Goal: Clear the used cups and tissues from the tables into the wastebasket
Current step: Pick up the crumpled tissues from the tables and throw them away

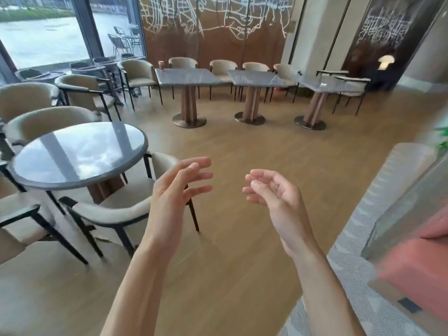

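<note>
Head view: cup (161, 65) on far table (186, 77), well beyond either empty grip.

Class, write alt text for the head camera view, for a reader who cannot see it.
Two empty hands, left hand and right hand, are raised with relaxed fingers over a wooden cafe floor. A brown paper cup stands on the far left square table; a round table sits near left.

Bright daylight from the window (43, 32) at left, sky glare on the round table (77, 154), soft shadows, wide-angle bending at edges, right edge blurred
</note>
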Available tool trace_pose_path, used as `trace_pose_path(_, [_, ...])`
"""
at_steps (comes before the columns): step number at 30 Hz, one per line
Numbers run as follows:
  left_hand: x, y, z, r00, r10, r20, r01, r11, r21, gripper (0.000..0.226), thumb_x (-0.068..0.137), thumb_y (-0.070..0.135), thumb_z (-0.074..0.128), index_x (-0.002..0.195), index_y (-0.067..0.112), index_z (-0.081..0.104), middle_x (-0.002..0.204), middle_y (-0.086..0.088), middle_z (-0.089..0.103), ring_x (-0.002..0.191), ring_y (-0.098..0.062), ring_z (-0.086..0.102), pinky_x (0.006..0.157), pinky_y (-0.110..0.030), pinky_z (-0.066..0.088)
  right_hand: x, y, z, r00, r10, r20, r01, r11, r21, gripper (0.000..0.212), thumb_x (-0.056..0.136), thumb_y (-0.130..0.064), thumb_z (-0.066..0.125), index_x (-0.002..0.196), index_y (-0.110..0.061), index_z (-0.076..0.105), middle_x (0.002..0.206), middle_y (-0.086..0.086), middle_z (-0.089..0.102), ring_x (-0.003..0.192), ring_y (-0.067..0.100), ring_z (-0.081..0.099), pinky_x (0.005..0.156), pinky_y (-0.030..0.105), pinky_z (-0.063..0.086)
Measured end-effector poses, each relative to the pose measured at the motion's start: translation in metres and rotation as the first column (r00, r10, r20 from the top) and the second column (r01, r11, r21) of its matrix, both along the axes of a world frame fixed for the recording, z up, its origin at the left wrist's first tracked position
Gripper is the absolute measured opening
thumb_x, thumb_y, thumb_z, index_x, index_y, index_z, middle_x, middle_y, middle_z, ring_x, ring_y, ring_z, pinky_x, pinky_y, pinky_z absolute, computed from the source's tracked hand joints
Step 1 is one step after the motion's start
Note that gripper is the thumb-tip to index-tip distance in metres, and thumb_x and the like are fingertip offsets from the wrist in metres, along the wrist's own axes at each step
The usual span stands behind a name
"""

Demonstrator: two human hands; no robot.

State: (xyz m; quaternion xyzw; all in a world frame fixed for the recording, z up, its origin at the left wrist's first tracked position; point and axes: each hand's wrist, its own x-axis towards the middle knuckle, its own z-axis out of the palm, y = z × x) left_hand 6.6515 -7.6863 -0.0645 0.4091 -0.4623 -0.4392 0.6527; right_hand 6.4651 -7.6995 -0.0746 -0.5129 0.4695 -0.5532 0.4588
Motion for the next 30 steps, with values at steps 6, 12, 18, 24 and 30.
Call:
trace_pose_path(6, [-0.011,-0.158,0.004,0.992,-0.113,0.058,0.111,0.993,0.039,0.031,0.094,0.030,0.055,0.111,0.017,0.077,0.122,-0.001,0.073,0.115,-0.025,0.067,0.094,-0.048,0.056,-0.014,-0.154,0.003,0.997,-0.080,0.017,0.080,0.997,-0.015,0.033,0.083,-0.031,0.065,0.113,-0.018,0.071,0.110,-0.002,0.076,0.101,0.018,0.073,0.093,0.038,0.058])
trace_pose_path(12, [-0.023,-0.317,-0.018,0.994,-0.063,0.093,0.057,0.997,0.061,0.031,0.096,0.030,0.057,0.117,0.017,0.074,0.125,0.003,0.070,0.117,-0.018,0.067,0.094,-0.045,0.056,-0.028,-0.317,-0.030,0.997,-0.060,0.042,0.060,0.998,-0.008,0.033,0.084,-0.031,0.066,0.114,-0.021,0.071,0.113,-0.007,0.075,0.108,0.016,0.071,0.098,0.041,0.056])
trace_pose_path(18, [-0.030,-0.488,-0.015,0.994,0.068,0.082,-0.072,0.996,0.043,0.034,0.090,0.031,0.055,0.112,0.014,0.074,0.121,-0.003,0.073,0.114,-0.025,0.069,0.092,-0.048,0.057,-0.027,-0.514,-0.030,0.996,0.062,0.070,-0.062,0.998,-0.003,0.029,0.088,-0.028,0.068,0.115,-0.022,0.071,0.114,-0.009,0.075,0.110,0.013,0.070,0.102,0.046,0.055])
trace_pose_path(24, [-0.025,-0.634,0.009,0.984,0.175,0.021,-0.175,0.985,-0.003,0.033,0.091,0.032,0.052,0.108,0.013,0.072,0.122,-0.007,0.071,0.113,-0.028,0.068,0.092,-0.048,0.055,-0.007,-0.679,0.004,0.977,0.210,0.040,-0.209,0.977,-0.038,0.035,0.083,-0.034,0.066,0.115,-0.022,0.070,0.112,-0.009,0.075,0.110,0.012,0.070,0.098,0.040,0.057])
trace_pose_path(30, [-0.011,-0.789,-0.010,0.972,0.235,-0.020,-0.235,0.972,0.029,0.032,0.098,0.029,0.051,0.111,0.008,0.072,0.122,-0.007,0.072,0.113,-0.027,0.069,0.096,-0.054,0.055,0.017,-0.837,-0.018,0.966,0.257,-0.012,-0.257,0.966,-0.026,0.025,0.092,-0.025,0.069,0.117,-0.021,0.070,0.112,-0.008,0.074,0.109,0.011,0.070,0.098,0.039,0.057])
